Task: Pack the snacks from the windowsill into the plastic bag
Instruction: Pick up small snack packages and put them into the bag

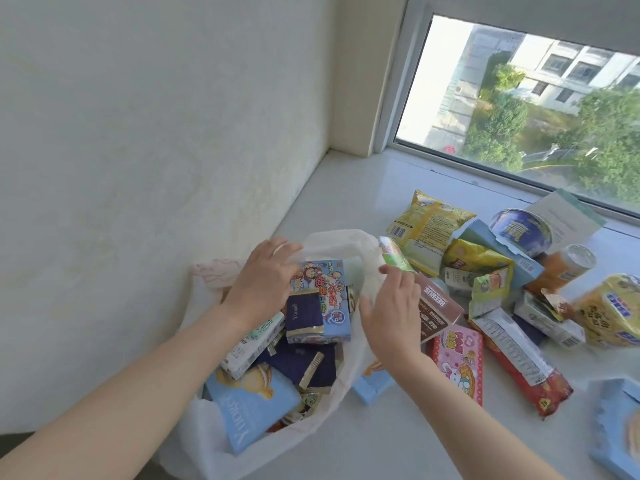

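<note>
A white plastic bag (349, 368) lies open on the white windowsill (349, 188), holding several snack packs: a light blue cartoon box (329, 289), dark blue packets (304, 313) and a blue biscuit box (249, 407). My left hand (263, 282) grips the bag's far rim beside the cartoon box. My right hand (391, 313) hovers at the bag's right rim with relaxed fingers, next to a green wrapped pack (393, 254). More snacks lie to the right: a brown box (436, 310), a pink box (460, 358) and a red biscuit sleeve (519, 365).
Further right sit yellow chip bags (429, 223), a blue cup (523, 230), an orange can (561, 268), a yellow bowl (613, 313) and a light blue box (613, 420). A wall (138, 150) stands on the left and the window (536, 109) behind.
</note>
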